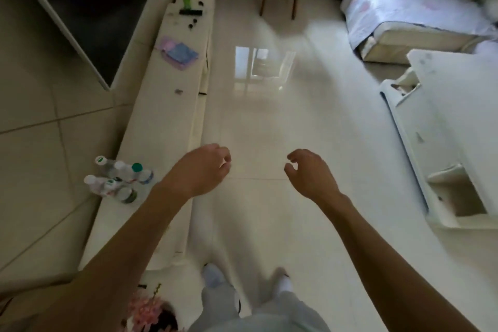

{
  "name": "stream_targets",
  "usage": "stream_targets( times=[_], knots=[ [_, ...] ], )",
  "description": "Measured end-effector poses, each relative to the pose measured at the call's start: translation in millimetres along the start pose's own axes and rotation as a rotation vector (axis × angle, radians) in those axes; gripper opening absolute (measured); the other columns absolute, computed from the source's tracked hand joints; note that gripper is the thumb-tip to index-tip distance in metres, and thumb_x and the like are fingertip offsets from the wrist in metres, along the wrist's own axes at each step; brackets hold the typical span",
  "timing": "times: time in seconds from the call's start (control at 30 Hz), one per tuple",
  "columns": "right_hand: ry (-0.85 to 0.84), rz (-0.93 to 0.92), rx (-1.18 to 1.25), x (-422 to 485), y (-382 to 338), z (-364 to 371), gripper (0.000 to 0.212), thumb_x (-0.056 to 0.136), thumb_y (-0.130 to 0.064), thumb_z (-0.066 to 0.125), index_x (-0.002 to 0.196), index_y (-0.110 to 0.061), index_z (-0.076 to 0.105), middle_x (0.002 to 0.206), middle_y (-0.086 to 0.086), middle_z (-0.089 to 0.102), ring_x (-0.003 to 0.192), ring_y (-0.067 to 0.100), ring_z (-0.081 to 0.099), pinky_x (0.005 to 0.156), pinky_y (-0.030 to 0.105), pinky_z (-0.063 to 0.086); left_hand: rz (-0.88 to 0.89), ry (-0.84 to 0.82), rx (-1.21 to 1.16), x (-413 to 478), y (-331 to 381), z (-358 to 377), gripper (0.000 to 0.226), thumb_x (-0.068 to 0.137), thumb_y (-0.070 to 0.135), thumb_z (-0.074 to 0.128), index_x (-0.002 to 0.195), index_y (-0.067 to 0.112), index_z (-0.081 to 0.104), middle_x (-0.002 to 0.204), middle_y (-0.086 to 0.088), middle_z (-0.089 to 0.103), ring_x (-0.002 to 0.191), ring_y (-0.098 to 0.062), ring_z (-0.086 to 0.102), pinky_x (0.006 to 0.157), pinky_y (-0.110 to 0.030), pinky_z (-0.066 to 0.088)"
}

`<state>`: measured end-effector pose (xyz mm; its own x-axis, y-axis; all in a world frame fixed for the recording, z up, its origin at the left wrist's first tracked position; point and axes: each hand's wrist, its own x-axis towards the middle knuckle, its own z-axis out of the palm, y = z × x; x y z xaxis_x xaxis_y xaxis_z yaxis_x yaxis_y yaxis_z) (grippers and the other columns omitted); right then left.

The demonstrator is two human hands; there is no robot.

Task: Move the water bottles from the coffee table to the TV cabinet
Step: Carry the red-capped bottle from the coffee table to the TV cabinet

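Water bottles (120, 179): clustered on the near stretch of the TV cabinet (161, 121), touching one another, caps white and green. Exact count unclear.

Left hand (202, 170): raised over the floor (269, 121) just beside the cabinet edge, fingers (225, 162) loosely curled, holding nothing.

Right hand (310, 172): apart from the left, fingers likewise loosely curled and holding nothing.

White desk (444, 129): at right, well apart from the bottles.

Folded cloths (179, 52): farther along the cabinet.

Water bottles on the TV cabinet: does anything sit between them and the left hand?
Nothing visible does. The left hand hangs empty by the front edge of the TV cabinet, and only bare cabinet top lies between it and the cluster of water bottles.
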<state>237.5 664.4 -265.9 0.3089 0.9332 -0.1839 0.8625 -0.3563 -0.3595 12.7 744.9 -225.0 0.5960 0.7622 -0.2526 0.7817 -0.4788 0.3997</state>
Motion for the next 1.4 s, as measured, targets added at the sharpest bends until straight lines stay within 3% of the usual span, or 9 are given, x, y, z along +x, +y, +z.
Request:
stream_targets(
  times=[0.53,0.8,1.07,1.23,1.4],
  knots=[
    [0.182,0.423,0.031,-163,310,-127,0.037,0.095,-0.03,0.053,0.126,-0.011,0.062,0.126,0.006,0.064,0.113,0.023,0.06,0.097,0.035,0.046,0.56,-0.047,0.233,53,355,124,0.029,0.1,0.03,0.039,0.111,0.016,0.062,0.106,-0.003,0.064,0.099,-0.022,0.061,0.084,-0.037,0.051],
    [0.26,0.644,0.111,-234,423,-163,0.036,0.095,-0.029,0.053,0.126,-0.011,0.061,0.126,0.007,0.063,0.113,0.023,0.06,0.097,0.036,0.046,0.753,-0.174,0.363,78,491,170,0.03,0.101,0.029,0.038,0.111,0.012,0.061,0.109,-0.006,0.064,0.1,-0.023,0.06,0.087,-0.037,0.051],
    [0.288,0.831,0.179,-255,521,-186,0.036,0.095,-0.027,0.054,0.125,-0.009,0.061,0.126,0.008,0.064,0.113,0.025,0.061,0.098,0.036,0.047,0.945,-0.23,0.445,146,606,220,0.03,0.101,0.03,0.039,0.111,0.013,0.062,0.107,-0.005,0.065,0.094,-0.022,0.061,0.076,-0.03,0.046],
    [0.301,0.956,0.187,-253,590,-213,0.037,0.094,-0.028,0.053,0.125,-0.009,0.061,0.123,0.007,0.064,0.111,0.025,0.06,0.096,0.036,0.047,1.075,-0.278,0.527,200,693,254,0.032,0.102,0.03,0.037,0.112,0.011,0.06,0.106,-0.007,0.065,0.094,-0.023,0.062,0.084,-0.039,0.053],
    [0.328,1.07,0.185,-260,656,-245,0.036,0.095,-0.027,0.053,0.127,-0.009,0.058,0.125,0.006,0.062,0.114,0.024,0.058,0.095,0.033,0.043,1.193,-0.318,0.511,238,783,281,0.031,0.101,0.029,0.038,0.108,0.011,0.062,0.106,-0.007,0.066,0.092,-0.023,0.063,0.082,-0.037,0.053]
  ],
)
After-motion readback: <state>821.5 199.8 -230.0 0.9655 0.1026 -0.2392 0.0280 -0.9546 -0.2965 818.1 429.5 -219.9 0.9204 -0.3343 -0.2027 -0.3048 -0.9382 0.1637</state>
